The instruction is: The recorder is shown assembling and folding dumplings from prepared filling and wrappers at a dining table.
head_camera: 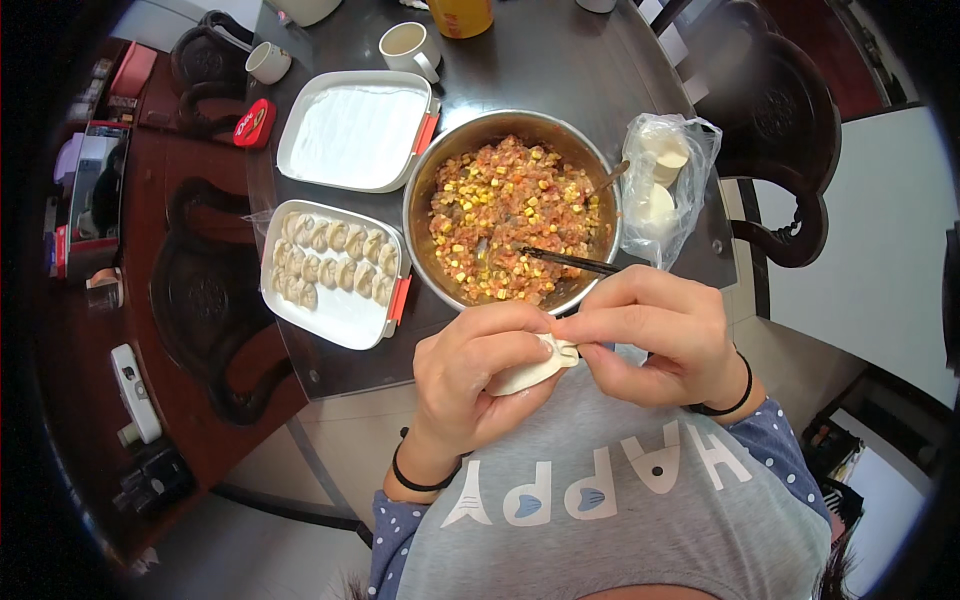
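My left hand (480,367) holds a partly pleated dumpling (529,373) at chest height, just past the table's near edge. The fingertips of my right hand (656,337) pinch the dumpling's right end, where folds show. Beyond my hands stands a steel bowl (411,217) of minced filling with corn (517,210). Dark chopsticks (570,260) and a spoon handle (616,174) lean in it. Left of the bowl, a white tray (341,326) holds several rows of folded dumplings (345,274). Round dough wrappers (660,206) lie stacked in a clear plastic bag (686,221) to the right.
Behind the dumpling tray lies a second white tray (356,135), with a red box (255,124) beside it. Farther back stand a mug (409,49), a small cup (268,63) and an orange container (461,15). Dark carved chairs (206,292) flank the table (562,67).
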Action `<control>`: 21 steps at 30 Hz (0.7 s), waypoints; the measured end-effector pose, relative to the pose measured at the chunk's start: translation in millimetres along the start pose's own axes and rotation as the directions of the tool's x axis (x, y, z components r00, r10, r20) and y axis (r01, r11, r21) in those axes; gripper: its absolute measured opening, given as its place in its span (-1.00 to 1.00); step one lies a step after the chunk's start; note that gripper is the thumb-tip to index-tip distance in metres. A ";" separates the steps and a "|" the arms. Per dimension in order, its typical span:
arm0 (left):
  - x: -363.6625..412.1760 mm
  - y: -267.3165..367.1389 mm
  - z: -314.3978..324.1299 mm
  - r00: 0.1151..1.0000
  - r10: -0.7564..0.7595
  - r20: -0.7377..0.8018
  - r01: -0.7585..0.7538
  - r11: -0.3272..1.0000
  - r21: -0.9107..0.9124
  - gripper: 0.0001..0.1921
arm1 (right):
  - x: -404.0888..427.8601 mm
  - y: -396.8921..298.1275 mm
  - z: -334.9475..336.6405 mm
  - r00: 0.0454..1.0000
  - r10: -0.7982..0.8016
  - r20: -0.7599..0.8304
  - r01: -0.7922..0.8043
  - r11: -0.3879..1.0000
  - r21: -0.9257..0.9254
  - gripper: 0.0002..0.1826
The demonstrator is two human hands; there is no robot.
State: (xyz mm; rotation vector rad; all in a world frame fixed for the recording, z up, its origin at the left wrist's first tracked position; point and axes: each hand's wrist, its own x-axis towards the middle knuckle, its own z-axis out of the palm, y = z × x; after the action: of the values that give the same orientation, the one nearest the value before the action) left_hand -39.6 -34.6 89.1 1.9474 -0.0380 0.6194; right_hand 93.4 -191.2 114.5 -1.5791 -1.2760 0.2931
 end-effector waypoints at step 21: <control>-1.0 4.2 -12.5 0.979 -0.184 0.091 0.198 0.966 -0.169 -0.79 | -7.6 7.1 4.7 0.994 0.108 -0.006 -0.104 0.971 0.217 -0.81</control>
State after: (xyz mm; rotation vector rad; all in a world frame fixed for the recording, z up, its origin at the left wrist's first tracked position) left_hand -46.7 -26.1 96.1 1.7755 0.0469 0.4019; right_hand 91.0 -194.2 103.6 -1.4613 -1.1081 0.4687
